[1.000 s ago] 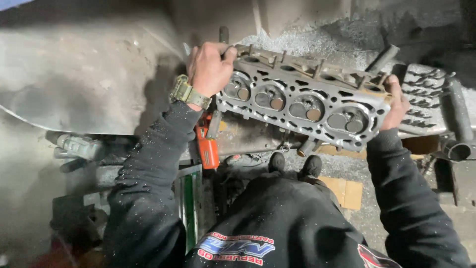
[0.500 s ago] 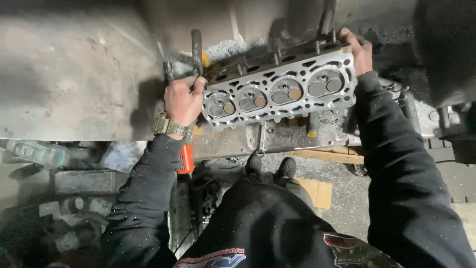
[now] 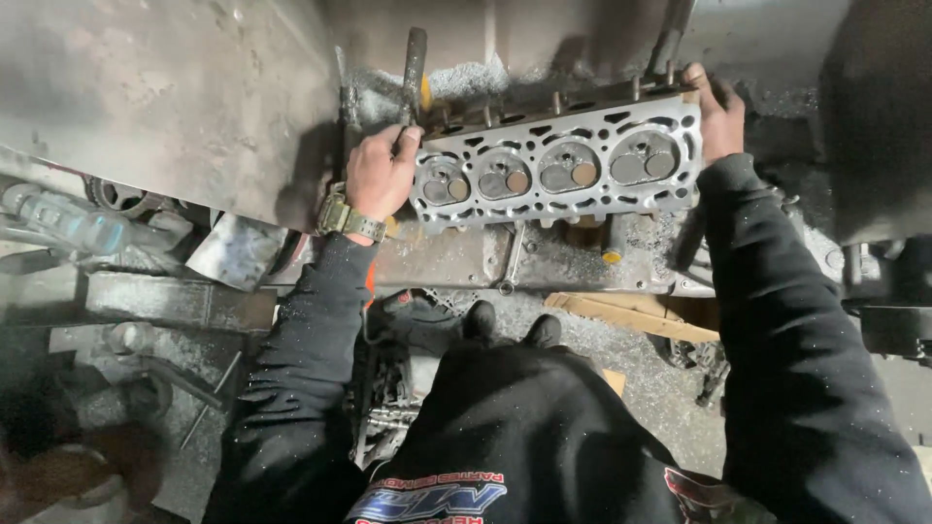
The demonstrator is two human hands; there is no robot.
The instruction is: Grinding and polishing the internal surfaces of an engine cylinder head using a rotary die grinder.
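A grey metal cylinder head (image 3: 558, 170) with a row of round combustion chambers faces up at me, held level above a dirty metal bench (image 3: 456, 257). My left hand (image 3: 382, 175), with a watch on the wrist, grips its left end. My right hand (image 3: 716, 112) grips its right end near the top corner. Both arms wear black sleeves.
A combination wrench (image 3: 510, 260) lies on the bench under the head. A dark metal bar (image 3: 415, 70) stands upright behind my left hand. Wooden boards (image 3: 631, 315) lie on the floor to the right. Greasy parts and a plastic bottle (image 3: 63, 221) clutter the left.
The cylinder head has been carried from the right over to the middle of the bench and levelled out. Both hands stayed on its ends throughout.
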